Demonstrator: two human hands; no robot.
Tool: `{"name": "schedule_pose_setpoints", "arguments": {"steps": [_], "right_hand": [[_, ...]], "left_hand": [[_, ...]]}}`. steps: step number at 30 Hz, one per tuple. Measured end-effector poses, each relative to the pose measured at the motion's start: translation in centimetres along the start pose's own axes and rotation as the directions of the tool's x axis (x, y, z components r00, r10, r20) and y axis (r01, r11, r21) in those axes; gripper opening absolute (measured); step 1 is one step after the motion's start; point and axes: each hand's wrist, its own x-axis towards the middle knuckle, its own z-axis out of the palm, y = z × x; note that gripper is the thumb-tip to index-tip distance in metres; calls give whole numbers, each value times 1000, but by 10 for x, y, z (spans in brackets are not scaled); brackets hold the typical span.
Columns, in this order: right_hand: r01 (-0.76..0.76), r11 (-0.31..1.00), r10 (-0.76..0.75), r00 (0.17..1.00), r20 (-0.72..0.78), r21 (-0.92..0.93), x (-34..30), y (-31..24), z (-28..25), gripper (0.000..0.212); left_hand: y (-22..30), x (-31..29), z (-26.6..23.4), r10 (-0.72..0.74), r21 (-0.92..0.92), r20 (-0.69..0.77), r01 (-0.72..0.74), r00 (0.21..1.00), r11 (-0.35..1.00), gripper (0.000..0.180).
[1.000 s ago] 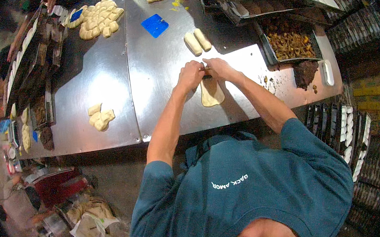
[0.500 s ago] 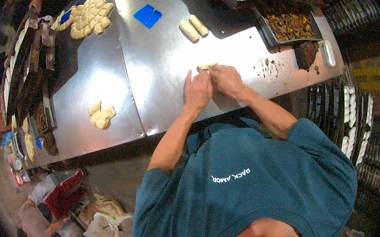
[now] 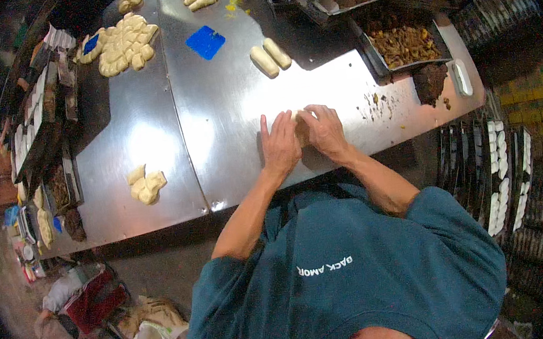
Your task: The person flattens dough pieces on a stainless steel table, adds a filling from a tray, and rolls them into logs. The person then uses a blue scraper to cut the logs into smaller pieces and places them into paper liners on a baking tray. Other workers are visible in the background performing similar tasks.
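On the steel table [image 3: 220, 122], a small piece of dough [image 3: 298, 119] lies between my two hands, mostly hidden by them. My left hand [image 3: 281, 145] is open on its left side, fingers stretched forward and inner fingers against the dough. From the right, my right hand [image 3: 326, 134] touches the same piece with its inner fingers, the others loosely bent and apart. Farther ahead, two smooth dough rolls [image 3: 265, 61] lie side by side. A blue dough scraper [image 3: 206, 42] rests flat to their left.
Dough pieces [image 3: 147, 184] sit at the left, with a larger cluster [image 3: 121, 46] behind. Several dough rolls [image 3: 202, 2] lie at the far edge. A tray of brown filling [image 3: 404, 44] and a white-edged container [image 3: 461, 78] stand right. Racked trays [image 3: 497, 172] stand beside me.
My fingers have straightened from a closed grip around the dough and spread forward over it. The dough is now more covered. The view has shifted slightly, showing more of the table's far side.
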Motion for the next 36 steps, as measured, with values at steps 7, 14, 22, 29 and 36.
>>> {"name": "schedule_pose_setpoints", "arguments": {"steps": [7,14,22,29,36], "right_hand": [[94,981,-103,993,-50,-167,-43,1,21,38],[81,988,-110,968,-226,-132,-36,-12,18,31],[-47,997,42,995,-89,-64,-50,-15,8,38],[19,986,-39,992,-122,-167,-79,-10,24,22],[12,1000,-10,978,-210,12,14,-18,32,24]], "left_hand": [[8,-32,13,91,-1,-4,-91,996,996,28],[14,-29,7,148,86,-113,-139,982,987,27],[18,-39,2,48,-52,-92,-53,995,997,27],[31,-68,23,170,17,-39,-170,985,985,23],[21,-71,0,-163,-350,203,228,965,909,28]]}}
